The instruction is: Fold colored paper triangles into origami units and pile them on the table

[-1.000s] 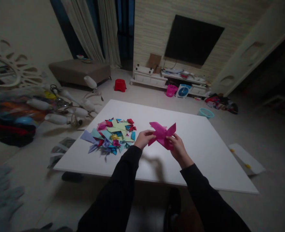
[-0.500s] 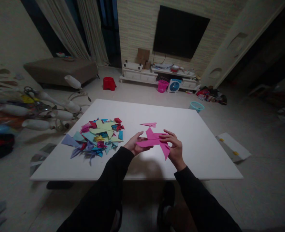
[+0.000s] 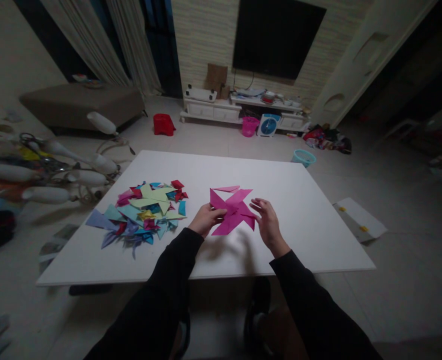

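Observation:
A magenta folded-paper pinwheel (image 3: 236,207) with pointed arms is held just above the table. My left hand (image 3: 206,219) grips its left side, thumb on top and the other fingers partly hidden beneath the paper. At the pinwheel's right tip is my right hand (image 3: 268,224), fingers apart and curved; whether the thumb touches the tip I cannot tell. Behind the pinwheel lies a narrow pink folded-paper piece (image 3: 225,189), partly covered from view. To the left of my hands spreads a pile of folded paper shapes (image 3: 146,209) in several colours, a pale green pinwheel (image 3: 154,198) on top.
The white table (image 3: 311,235) carries all the paper. A teal basket (image 3: 303,158) stands past its far right corner. White lamp arms (image 3: 88,177) crowd the left side. Farther off are a red stool (image 3: 163,124), a pink bucket (image 3: 249,126) and a blue fan (image 3: 268,124).
The pinwheel has turned to show its face with the arms spread. My right hand has come off its surface to the right tip, while my left hand keeps its grip.

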Demonstrator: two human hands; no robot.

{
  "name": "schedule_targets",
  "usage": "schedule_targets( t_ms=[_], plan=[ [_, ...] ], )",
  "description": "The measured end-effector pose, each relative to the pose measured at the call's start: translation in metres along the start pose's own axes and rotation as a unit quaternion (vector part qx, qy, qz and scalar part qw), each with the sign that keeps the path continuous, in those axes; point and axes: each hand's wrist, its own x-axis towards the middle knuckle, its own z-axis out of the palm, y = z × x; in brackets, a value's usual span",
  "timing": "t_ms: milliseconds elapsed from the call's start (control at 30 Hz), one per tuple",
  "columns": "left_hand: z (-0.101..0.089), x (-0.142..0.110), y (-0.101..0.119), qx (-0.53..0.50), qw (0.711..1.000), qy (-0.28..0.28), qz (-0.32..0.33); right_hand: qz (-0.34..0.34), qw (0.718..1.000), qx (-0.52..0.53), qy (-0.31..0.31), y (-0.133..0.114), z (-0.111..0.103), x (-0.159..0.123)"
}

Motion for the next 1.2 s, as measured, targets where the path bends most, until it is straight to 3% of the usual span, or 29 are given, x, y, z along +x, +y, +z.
schedule_targets(
  t_ms=[67,167,367,500,567,633,733,833,900,967,1033,1133,1200],
  plan=[
    [0.002,0.001,-0.001,0.022,1.000,0.016,0.001,0.065,0.997,0.022,-0.042,0.003,0.002,0.001],
    [0.005,0.000,-0.004,0.063,0.998,0.023,0.016,0.079,0.995,0.002,-0.064,0.005,0.006,-0.002],
    [0.012,-0.005,-0.011,0.093,0.995,-0.001,0.044,0.044,0.994,-0.047,-0.089,0.009,0.009,-0.007],
    [0.011,-0.001,-0.018,0.071,0.995,0.046,0.046,0.006,0.993,-0.087,-0.083,0.011,0.009,-0.003],
    [0.010,0.001,-0.019,0.069,0.994,0.069,0.047,-0.057,0.987,-0.137,-0.056,0.007,0.009,-0.004],
    [0.008,0.002,-0.018,0.068,0.992,0.099,0.041,-0.156,0.960,-0.222,-0.061,0.002,0.008,-0.006],
    [0.008,0.001,-0.013,0.067,0.989,0.129,0.035,-0.293,0.867,-0.370,-0.161,-0.004,0.009,-0.014],
    [0.010,-0.002,-0.011,0.062,0.990,0.124,0.032,-0.331,0.785,-0.473,-0.226,0.001,0.014,-0.019],
    [0.012,-0.002,-0.012,0.054,0.991,0.116,0.022,-0.322,0.767,-0.512,-0.216,0.008,0.017,-0.020],
    [0.013,-0.001,-0.012,0.030,0.993,0.110,0.010,-0.307,0.769,-0.526,-0.193,0.015,0.018,-0.018],
    [0.014,0.000,-0.010,-0.015,0.996,0.086,-0.007,-0.296,0.793,-0.505,-0.167,0.020,0.016,-0.013],
    [0.017,0.000,-0.006,-0.075,0.996,0.038,-0.031,-0.254,0.871,-0.408,-0.106,0.025,0.003,0.006],
    [0.019,0.000,-0.004,-0.081,0.996,0.034,-0.036,-0.193,0.913,-0.358,-0.013,0.027,-0.014,0.029]
  ],
)
